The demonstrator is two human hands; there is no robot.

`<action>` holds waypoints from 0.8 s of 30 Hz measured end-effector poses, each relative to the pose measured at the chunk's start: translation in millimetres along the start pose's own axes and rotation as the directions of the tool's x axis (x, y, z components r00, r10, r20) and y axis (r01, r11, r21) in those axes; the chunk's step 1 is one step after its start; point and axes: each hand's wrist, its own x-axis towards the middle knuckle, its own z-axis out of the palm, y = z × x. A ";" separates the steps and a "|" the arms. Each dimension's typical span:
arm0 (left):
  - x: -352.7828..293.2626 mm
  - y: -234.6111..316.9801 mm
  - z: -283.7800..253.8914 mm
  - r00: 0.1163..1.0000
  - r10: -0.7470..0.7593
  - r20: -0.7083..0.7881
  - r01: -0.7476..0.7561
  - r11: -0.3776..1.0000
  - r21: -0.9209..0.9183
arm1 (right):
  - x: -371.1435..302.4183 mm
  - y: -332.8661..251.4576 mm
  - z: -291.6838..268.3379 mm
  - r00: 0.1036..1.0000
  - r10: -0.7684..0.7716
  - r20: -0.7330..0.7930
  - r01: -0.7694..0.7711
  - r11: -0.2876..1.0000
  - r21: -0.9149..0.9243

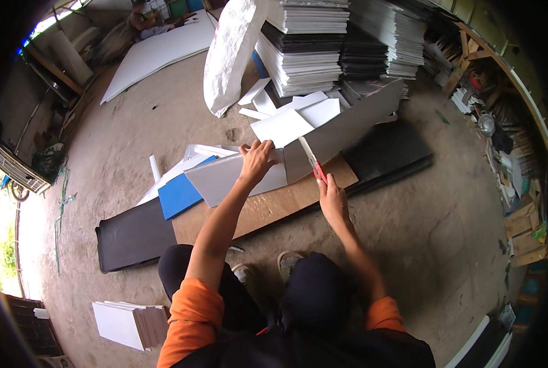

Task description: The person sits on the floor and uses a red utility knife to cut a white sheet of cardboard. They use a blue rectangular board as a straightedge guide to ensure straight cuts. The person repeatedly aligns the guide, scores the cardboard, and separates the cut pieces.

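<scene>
Left hand (258, 161), forearm extended, grips the grey sheet's (271, 183) upper edge; right hand (331, 191) encloses a red-handled cutter (318, 170), blade upward.

The left grip (258, 161) covers part of the grey sheet (341, 140), while the right grip (332, 189) hides the lower handle of the red knife (318, 170). At 12 o'clock, the top edge crops the white sack (232, 58) and stacked sheets (301, 66). Toward 11, a person (140, 23) is too small and dim to read.
</scene>
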 end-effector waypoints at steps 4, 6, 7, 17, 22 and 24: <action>-8.0 7.6 7.7 0.999 0.035 -0.019 -0.033 0.995 0.089 | -4.0 -14.8 13.2 0.991 0.055 0.126 -0.052 0.998 -0.026; -8.4 14.8 9.4 1.000 -0.012 -0.026 0.014 0.997 0.082 | -3.9 -13.4 19.8 0.995 -0.007 0.095 0.013 0.998 -0.060; -7.6 15.8 9.0 1.000 -0.012 -0.025 0.014 0.996 0.083 | -3.8 -9.0 26.1 0.996 -0.055 0.072 0.061 0.994 -0.086; -8.2 19.9 8.4 0.999 -0.023 -0.048 0.028 0.995 0.092 | -5.4 -6.3 37.6 0.990 -0.118 0.074 0.131 0.971 -0.199; -7.1 15.1 7.1 0.998 -0.047 -0.047 0.050 0.995 0.083 | -5.0 -20.3 30.1 0.983 -0.026 0.181 0.058 0.984 -0.169; -5.6 17.0 7.7 0.997 -0.039 -0.060 0.044 0.995 0.087 | -4.8 -19.2 29.7 0.981 -0.021 0.192 0.064 0.974 -0.219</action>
